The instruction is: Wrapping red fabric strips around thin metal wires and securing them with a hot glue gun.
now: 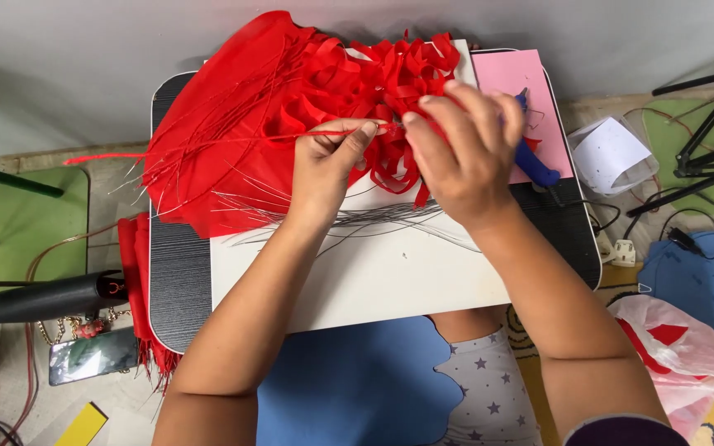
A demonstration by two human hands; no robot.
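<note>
Red paper is everywhere on this little lap table (177, 306): a big heap of fringed sheets (216, 157) on the person's left side and a tangle of looped red strips (373, 83) toward the far edge, all lying on a white board (373, 281). The left hand (324, 169) is closed in a pinch on a thin red-wrapped wire (208, 147) that runs out across the heap. The right hand (460, 153) is curled over the looped strips beside it, fingertips pressed together at the same spot, seemingly gripping a strip, though the exact hold is hidden. A bundle of bare grey wires (357, 219) lies on the board just below both hands, so I'd judge many stems are not yet wrapped, while the heap suggests plenty of cutting is done. A blue glue gun (535, 161) rests on a pink sheet (510, 70) behind the right hand. A black cylinder (47, 297) and a phone (92, 355) lie on the floor.
</note>
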